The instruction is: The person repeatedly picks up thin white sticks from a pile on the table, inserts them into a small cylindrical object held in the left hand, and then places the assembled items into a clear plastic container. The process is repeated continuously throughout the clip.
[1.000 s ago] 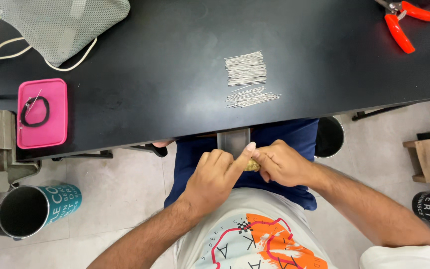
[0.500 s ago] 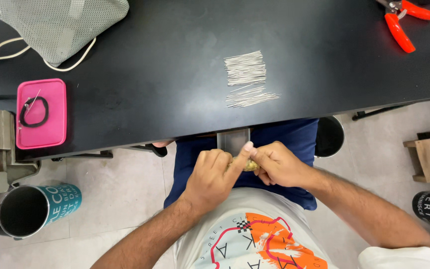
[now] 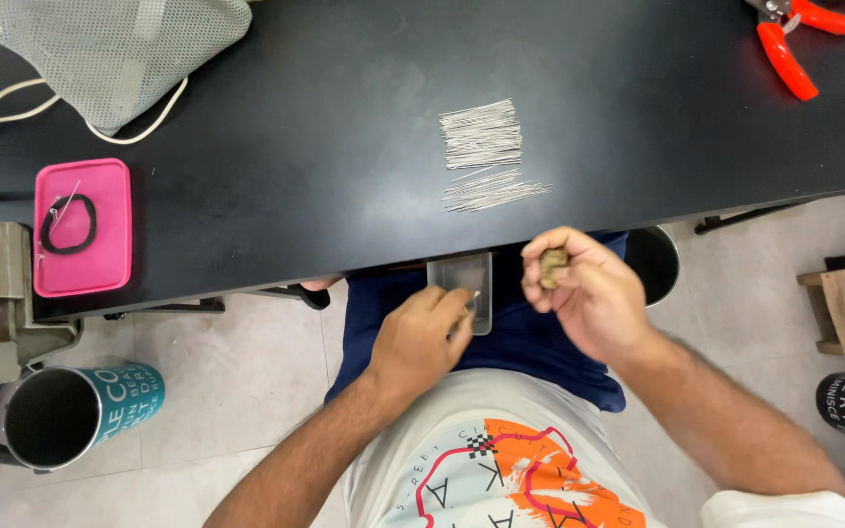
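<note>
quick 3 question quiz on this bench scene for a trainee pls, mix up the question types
1. True or false: the right hand holds a small brown lump in its fingers.
2. Which thing lies in the pink tray? A) red pliers B) a black loop C) a cup
3. Fill in: the left hand has its fingertips at the small clear ____ just below the table edge.

Key
1. True.
2. B, the black loop; the red pliers lie at the table's far right corner.
3. Tray: the clear tray sits over the person's lap, below the bundles of thin metal pins.
</note>
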